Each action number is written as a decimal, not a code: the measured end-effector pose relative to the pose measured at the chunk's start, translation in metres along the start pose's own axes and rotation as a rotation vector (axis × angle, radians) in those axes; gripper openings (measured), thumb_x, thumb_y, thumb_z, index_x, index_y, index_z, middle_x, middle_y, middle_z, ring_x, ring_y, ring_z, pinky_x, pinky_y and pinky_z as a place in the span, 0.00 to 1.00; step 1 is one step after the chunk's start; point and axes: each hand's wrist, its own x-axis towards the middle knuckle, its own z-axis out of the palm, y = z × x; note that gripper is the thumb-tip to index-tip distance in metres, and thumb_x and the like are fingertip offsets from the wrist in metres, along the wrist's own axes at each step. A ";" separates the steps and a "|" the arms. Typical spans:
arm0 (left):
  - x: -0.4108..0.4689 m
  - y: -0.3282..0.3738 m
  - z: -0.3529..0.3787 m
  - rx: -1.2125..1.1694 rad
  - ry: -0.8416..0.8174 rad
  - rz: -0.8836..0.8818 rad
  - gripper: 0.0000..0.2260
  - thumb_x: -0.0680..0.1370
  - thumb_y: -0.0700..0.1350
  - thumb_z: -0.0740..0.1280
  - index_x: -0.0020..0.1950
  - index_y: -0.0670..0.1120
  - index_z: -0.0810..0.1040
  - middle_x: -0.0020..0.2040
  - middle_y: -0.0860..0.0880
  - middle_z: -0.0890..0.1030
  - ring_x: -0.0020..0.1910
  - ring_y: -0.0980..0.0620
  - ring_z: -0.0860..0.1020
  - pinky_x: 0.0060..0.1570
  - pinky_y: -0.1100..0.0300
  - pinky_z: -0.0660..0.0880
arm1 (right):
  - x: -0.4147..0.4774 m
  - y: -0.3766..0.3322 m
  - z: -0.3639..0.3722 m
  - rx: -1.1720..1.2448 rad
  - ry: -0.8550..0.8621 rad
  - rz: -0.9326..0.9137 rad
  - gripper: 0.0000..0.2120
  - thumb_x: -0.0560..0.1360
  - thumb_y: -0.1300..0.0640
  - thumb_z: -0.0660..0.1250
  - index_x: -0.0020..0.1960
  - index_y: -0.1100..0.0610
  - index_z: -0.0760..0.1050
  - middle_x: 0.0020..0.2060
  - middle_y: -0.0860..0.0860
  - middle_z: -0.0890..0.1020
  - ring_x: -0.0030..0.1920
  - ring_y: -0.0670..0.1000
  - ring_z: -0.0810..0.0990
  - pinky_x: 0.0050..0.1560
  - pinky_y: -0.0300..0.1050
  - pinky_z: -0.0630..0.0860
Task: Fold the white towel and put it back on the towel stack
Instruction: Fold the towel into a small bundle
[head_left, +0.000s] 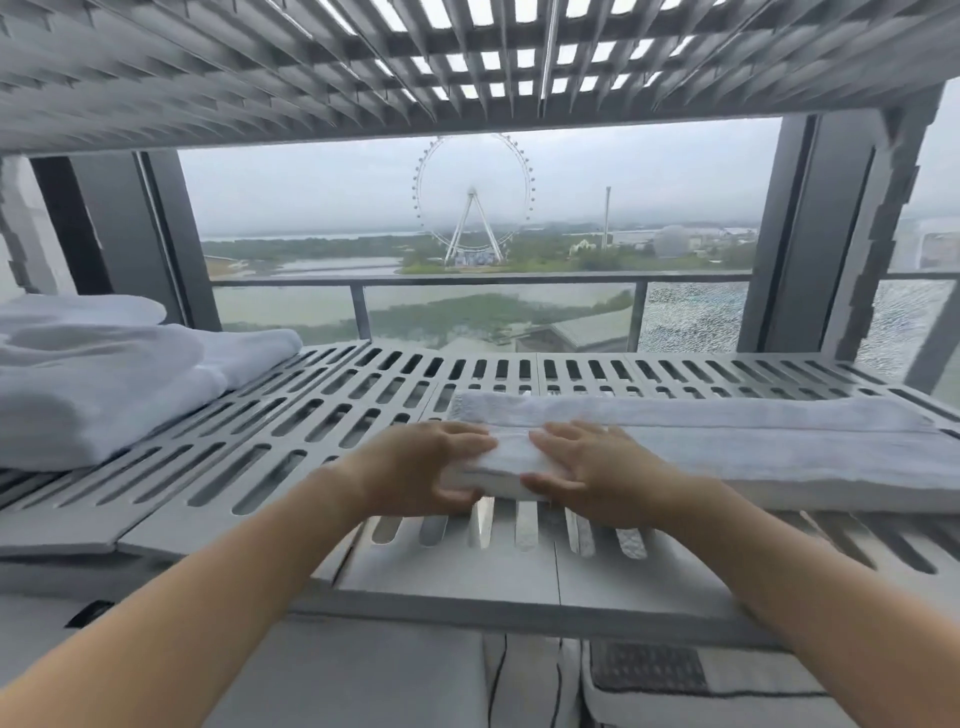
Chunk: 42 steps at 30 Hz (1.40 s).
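both hands, left hand (415, 470) and right hand (587, 470), grasp the left end of the white towel (727, 447), folded long along the slatted shelf's (311, 415) front-right edge; the towel stack (93, 379) sits at the shelf's left edge.

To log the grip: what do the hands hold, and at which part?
Both the left hand and right hand grip the white towel at its left end.

A slotted shelf (322, 415) carries a towel stack (98, 384) at its left end and a long folded towel (727, 441) on its right half. Both hands, left (415, 467) and right (592, 470), rest on the towel's left end. Another shelf (363, 67) lies above; a window (467, 218) stands behind.
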 end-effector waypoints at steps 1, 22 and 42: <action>-0.001 -0.001 -0.001 0.009 0.001 0.008 0.28 0.74 0.55 0.65 0.73 0.53 0.63 0.73 0.55 0.65 0.69 0.55 0.67 0.69 0.57 0.64 | -0.001 -0.005 0.003 -0.042 -0.034 0.013 0.37 0.73 0.31 0.49 0.75 0.51 0.51 0.75 0.51 0.55 0.75 0.52 0.52 0.72 0.56 0.49; 0.006 -0.022 0.001 0.014 0.219 -0.062 0.14 0.74 0.42 0.65 0.59 0.52 0.75 0.57 0.52 0.79 0.53 0.51 0.78 0.51 0.56 0.77 | -0.001 -0.008 0.014 -0.035 0.028 0.047 0.32 0.72 0.36 0.52 0.74 0.41 0.48 0.76 0.48 0.51 0.75 0.49 0.47 0.73 0.55 0.44; 0.084 0.057 -0.050 -0.261 0.574 0.085 0.21 0.74 0.32 0.63 0.61 0.53 0.78 0.58 0.45 0.80 0.51 0.44 0.81 0.51 0.49 0.77 | -0.053 0.082 -0.034 0.171 0.049 0.179 0.23 0.78 0.40 0.52 0.69 0.46 0.66 0.70 0.43 0.68 0.70 0.45 0.64 0.68 0.41 0.59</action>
